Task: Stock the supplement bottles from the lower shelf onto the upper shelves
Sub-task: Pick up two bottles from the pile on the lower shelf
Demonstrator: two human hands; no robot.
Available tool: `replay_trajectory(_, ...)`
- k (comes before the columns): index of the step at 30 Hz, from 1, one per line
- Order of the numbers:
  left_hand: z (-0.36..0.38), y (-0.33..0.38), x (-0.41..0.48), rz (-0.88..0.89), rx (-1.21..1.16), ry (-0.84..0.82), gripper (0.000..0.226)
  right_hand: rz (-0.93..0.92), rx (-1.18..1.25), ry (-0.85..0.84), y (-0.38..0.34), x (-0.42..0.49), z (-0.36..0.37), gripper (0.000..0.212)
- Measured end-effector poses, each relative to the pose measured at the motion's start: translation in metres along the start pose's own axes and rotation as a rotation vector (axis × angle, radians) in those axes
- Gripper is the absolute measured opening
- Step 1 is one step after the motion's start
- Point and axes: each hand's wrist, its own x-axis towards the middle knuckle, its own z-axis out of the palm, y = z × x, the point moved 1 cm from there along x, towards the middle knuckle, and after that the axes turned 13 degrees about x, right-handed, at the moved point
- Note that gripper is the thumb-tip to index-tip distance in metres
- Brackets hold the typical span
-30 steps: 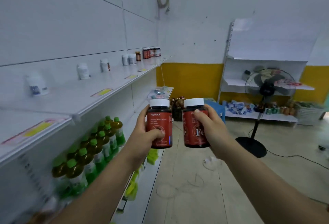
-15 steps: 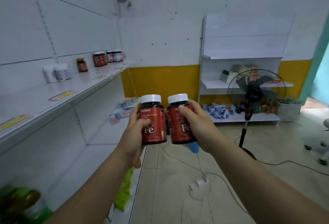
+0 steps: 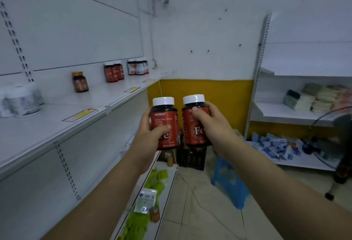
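We moved up the aisle since a second ago; the red pair (image 3: 114, 72) at the back edge of the upper shelf (image 3: 57, 119) is nearer, so we judge placing close. Our left hand (image 3: 150, 137) grips the left bottle (image 3: 165, 119), our right hand (image 3: 211, 125) the right bottle (image 3: 194, 133), both in the air off the shelf's front edge; caps up, long axes near vertical, labels toward us

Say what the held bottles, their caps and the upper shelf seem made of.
Left bottle and right bottle: dark, glossy, probably plastic, red labels. Caps: smooth white plastic, apparently. Upper shelf: white painted metal, judging by its thin edge and slotted uprights.
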Motion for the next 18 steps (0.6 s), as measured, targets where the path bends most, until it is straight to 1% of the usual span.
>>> replay_trajectory(3, -0.002, -0.022, 0.073, 0.020, -0.007, 0.026, 0.052, -0.002, 0.055, 0.012, 0.018, 0.078, -0.004, 0.028)
replay_trajectory(7, 0.003, -0.036, 0.182, 0.033, -0.033, 0.104, 0.054, -0.002, 0.050, 0.006, 0.028, 0.185, -0.014, 0.041)
replay_trajectory(10, 0.007, -0.035, 0.250, 0.055, -0.006, 0.143, 0.055, -0.015, 0.033, -0.013, 0.028, 0.257, -0.021, 0.041)
replay_trajectory(13, 0.006, -0.036, 0.306, 0.109, 0.032, 0.195, 0.055, -0.028, 0.031, -0.070, 0.033, 0.324, -0.019, 0.054)
replay_trajectory(14, 0.004, -0.037, 0.322, 0.126, 0.048, 0.226, 0.056, -0.027, 0.053, -0.097, 0.037, 0.347, -0.016, 0.054)
replay_trajectory(16, -0.002, -0.040, 0.350, 0.154, 0.087, 0.311, 0.060, -0.019, 0.116, -0.158, 0.045, 0.391, -0.007, 0.044)
replay_trajectory(18, -0.011, -0.045, 0.377, 0.192, 0.137, 0.419, 0.061, -0.008, 0.165, -0.232, 0.055, 0.438, 0.004, 0.039)
